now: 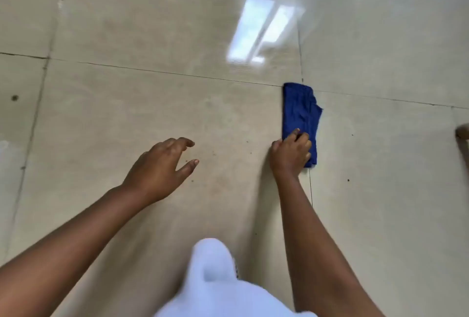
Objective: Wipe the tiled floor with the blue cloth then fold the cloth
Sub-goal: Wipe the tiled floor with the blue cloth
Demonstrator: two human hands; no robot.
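Observation:
The blue cloth [300,113] lies folded into a long narrow rectangle on the glossy beige tiled floor [152,103], right of centre, beside a grout line. My right hand [290,155] rests on the cloth's near end, fingers curled and gripping that end. My left hand [162,168] hovers over the floor to the left, fingers spread and holding nothing, well apart from the cloth.
Small dark specks dot the tile between my hands and to the right of the cloth. A brown object [462,131] pokes in at the right edge. My white clothing [215,278] fills the bottom centre. A window reflection [258,30] shines on the floor ahead.

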